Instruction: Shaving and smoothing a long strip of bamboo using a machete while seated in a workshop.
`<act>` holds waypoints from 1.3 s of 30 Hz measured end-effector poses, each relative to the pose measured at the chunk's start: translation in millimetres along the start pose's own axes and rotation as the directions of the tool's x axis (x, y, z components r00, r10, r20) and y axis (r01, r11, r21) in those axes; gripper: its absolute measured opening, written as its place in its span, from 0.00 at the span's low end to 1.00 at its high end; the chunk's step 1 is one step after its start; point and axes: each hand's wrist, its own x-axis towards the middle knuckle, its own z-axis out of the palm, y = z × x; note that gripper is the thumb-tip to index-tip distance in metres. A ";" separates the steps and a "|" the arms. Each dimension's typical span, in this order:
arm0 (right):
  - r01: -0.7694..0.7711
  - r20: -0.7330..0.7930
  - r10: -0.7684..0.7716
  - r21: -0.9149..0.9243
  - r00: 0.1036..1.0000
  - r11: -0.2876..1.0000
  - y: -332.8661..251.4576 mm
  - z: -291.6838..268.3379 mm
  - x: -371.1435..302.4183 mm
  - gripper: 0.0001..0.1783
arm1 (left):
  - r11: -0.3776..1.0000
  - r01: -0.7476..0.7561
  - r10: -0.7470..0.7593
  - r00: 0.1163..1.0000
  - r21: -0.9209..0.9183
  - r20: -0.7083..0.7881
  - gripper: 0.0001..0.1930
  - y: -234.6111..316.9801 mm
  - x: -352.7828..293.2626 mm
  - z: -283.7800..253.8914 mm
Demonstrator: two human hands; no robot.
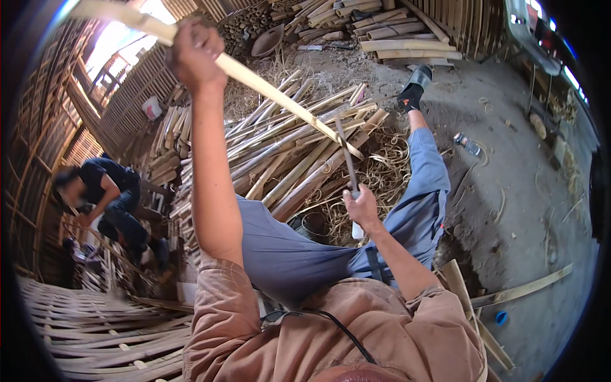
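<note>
My left hand (198, 56), raised at the upper left, is wrapped round a long pale bamboo strip (273, 95). The strip slants down to the right, and its lower end lies by the blade of a knife (349, 162). Held upright in my right hand (361, 207), the knife has a long narrow dark blade that crosses the strip near that end. Whether the edge bites into the bamboo I cannot tell. A pale handle end shows below my right fist. Under the strip lies a pile of split bamboo pieces (299, 172), with curly shavings (388, 153) beside it.
My legs in blue trousers (420, 204) flank the shavings. A person (114, 197) bends over at the left, near woven bamboo slats (108, 331). Stacked bamboo (407, 46) lies at the back. A plastic bottle (468, 144) and a loose strip (525, 286) lie on the right floor.
</note>
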 end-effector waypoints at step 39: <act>0.267 -0.263 -0.222 0.146 0.939 0.953 -75.5 24.8 58.9 0.07 | 0.935 -0.330 0.259 0.885 0.132 0.387 0.10 -8.3 -25.5 140.0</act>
